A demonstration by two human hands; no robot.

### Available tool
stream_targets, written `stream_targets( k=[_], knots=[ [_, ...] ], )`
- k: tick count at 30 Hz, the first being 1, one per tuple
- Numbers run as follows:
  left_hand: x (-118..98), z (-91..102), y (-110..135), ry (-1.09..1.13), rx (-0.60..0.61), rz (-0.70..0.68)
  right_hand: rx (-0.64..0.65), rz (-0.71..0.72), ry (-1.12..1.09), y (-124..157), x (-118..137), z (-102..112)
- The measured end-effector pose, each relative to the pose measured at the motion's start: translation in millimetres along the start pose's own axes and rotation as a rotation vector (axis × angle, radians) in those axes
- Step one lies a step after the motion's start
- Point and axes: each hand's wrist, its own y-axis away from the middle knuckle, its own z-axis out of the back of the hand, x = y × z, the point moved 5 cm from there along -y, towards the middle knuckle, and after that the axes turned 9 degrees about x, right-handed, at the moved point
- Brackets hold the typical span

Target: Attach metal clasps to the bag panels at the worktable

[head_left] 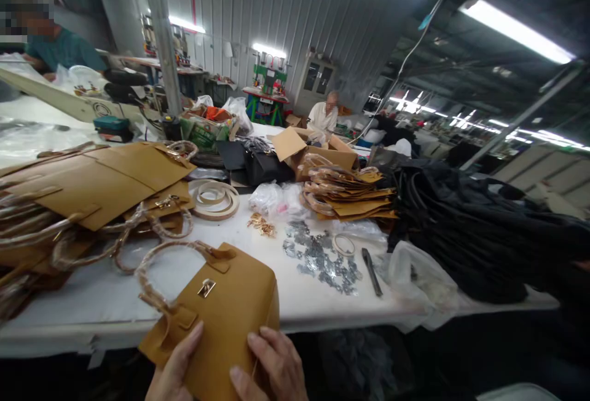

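Observation:
A tan handbag [230,309] is tilted over the front edge of the white table, its wrapped round handle [152,266] pointing left and a gold-coloured metal clasp [206,288] on its upper face. My left hand [177,367] grips the bag near the foot of the handle, thumb on top of the panel. On the bag's right side lies my right hand [271,367], its fingers curled over the edge and its thumb on the face. The undersides of both hands are hidden by the bag or cut off by the frame.
Tan bag pieces with wrapped handles [101,186] are heaped at left. Flat metal plates [318,256], gold-coloured fittings [261,225] and a dark tool [371,272] lie beyond the bag. More tan pieces [354,195] and black material [461,229] are piled right. Two people sit farther back.

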Motion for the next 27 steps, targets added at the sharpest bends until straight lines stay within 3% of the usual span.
stream_targets(
  k=[4,6,10,16,20,24,27],
  knots=[
    [-36.2,-30.1,-21.8,0.287,-0.02,0.165,0.242,0.01,0.074,21.9,-7.2,-14.0],
    [-57.5,-38.2,-39.5,0.362,-0.009,0.233,0.211,0.029,0.095,25.0,3.2,-28.8],
    [-82.0,-35.9,-76.7,0.314,0.139,0.168,0.035,0.041,0.101,15.5,33.8,-66.7],
    [-75.6,-8.7,-116.9,0.199,0.173,0.091,-0.088,0.014,-0.014,-9.4,59.9,-98.2],
    [-65.7,-8.0,-132.0,0.057,0.186,0.001,-0.12,0.012,0.031,4.9,65.0,-120.9],
    [-54.8,-22.6,-140.2,-0.211,0.141,-0.164,0.004,-0.035,0.07,34.0,43.2,-142.5],
    [-49.3,-37.3,-142.4,-0.393,0.104,-0.276,0.113,0.07,0.021,42.2,15.5,-135.7]
  ],
)
